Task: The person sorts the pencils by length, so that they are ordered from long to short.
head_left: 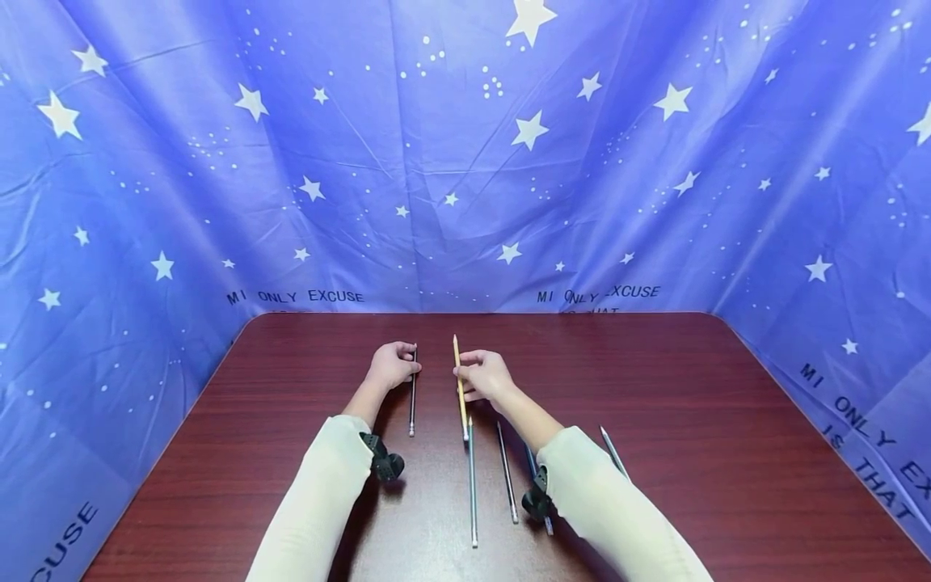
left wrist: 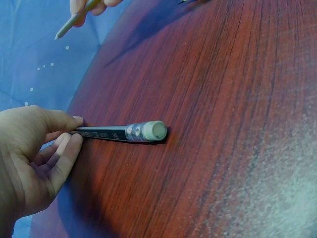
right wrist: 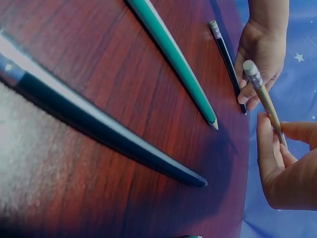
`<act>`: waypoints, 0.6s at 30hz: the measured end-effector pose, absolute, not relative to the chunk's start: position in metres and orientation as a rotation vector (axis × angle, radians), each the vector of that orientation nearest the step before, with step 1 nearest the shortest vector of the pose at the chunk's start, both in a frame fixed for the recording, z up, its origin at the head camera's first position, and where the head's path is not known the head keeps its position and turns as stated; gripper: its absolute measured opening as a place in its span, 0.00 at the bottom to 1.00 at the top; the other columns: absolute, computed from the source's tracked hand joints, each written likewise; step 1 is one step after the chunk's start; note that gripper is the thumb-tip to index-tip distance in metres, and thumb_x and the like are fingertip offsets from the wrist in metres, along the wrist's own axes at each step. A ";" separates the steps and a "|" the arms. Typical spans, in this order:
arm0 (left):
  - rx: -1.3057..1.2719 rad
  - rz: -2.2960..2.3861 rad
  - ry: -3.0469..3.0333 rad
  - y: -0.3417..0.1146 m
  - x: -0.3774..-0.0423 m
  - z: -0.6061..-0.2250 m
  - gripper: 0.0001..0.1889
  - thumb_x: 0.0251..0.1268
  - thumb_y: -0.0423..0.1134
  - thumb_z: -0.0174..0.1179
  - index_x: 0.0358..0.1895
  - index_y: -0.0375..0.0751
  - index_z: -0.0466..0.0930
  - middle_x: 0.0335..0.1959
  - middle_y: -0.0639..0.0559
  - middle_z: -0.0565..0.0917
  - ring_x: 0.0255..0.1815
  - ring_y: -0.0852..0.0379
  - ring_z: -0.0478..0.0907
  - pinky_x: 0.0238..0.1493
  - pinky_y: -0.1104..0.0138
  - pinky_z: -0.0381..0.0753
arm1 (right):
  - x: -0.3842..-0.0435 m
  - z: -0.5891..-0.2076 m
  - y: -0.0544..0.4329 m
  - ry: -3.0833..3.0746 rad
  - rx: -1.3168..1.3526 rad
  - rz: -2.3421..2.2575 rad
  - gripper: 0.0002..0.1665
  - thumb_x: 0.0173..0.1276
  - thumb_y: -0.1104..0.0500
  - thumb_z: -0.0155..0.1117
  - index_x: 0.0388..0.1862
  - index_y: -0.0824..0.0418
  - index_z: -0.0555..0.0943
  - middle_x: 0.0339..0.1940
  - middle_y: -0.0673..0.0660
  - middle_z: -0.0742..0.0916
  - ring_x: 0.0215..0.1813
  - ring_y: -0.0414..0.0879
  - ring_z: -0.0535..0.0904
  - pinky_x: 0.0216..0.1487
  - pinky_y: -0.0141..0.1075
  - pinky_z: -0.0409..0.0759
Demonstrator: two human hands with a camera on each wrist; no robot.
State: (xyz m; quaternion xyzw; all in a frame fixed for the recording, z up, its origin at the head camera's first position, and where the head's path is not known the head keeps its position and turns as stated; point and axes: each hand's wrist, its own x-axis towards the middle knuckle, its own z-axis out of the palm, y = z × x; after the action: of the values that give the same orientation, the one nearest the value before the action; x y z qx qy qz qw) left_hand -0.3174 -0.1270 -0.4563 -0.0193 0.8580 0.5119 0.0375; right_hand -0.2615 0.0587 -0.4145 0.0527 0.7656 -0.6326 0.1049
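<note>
Left hand (head_left: 393, 365) pinches the leftmost black pencil (head_left: 412, 406) low at the tabletop (head_left: 291, 364), right hand (head_left: 489, 377) pinches the yellow pencil (head_left: 462, 406) raised nearby, fingers closed on each; positioning appears the step in hand, the next move likely calling for controlled lowering.

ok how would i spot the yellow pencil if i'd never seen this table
On the red-brown table, find the person's right hand, towards the far edge. It pinches the yellow pencil, tip pointing away from the person. Colour sets it apart: the left hand holds a black pencil, and a green pencil lies just nearer the person.
</note>
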 end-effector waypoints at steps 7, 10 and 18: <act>-0.073 1.562 2.646 -0.127 -0.319 -0.461 0.23 0.52 0.27 0.64 0.55 0.32 0.76 0.39 0.40 0.79 0.23 0.61 0.75 0.28 0.69 0.85 | -0.266 -0.418 0.054 2.245 0.165 -1.869 0.21 0.62 0.67 0.60 0.55 0.70 0.75 0.40 0.71 0.85 0.17 0.39 0.75 0.21 0.32 0.83; -0.081 1.555 2.644 -0.127 -0.319 -0.461 0.23 0.52 0.28 0.64 0.56 0.33 0.76 0.39 0.40 0.79 0.23 0.60 0.76 0.29 0.69 0.85 | -0.269 -0.418 0.051 2.231 0.167 -1.875 0.21 0.62 0.66 0.61 0.55 0.70 0.75 0.41 0.71 0.84 0.17 0.39 0.75 0.22 0.32 0.84; -0.081 1.557 2.648 -0.127 -0.318 -0.459 0.23 0.52 0.27 0.64 0.55 0.32 0.76 0.39 0.40 0.79 0.24 0.59 0.76 0.29 0.68 0.85 | -0.276 -0.422 0.040 2.230 0.197 -1.893 0.19 0.62 0.66 0.61 0.53 0.68 0.76 0.39 0.70 0.85 0.19 0.40 0.75 0.29 0.38 0.87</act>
State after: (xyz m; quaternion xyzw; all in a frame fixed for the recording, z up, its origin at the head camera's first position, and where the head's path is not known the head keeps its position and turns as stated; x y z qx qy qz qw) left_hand -0.3176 -0.1267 -0.4586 -0.0264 0.8612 0.5065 0.0341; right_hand -0.2757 0.0396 -0.4215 0.0667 0.7566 -0.6420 0.1047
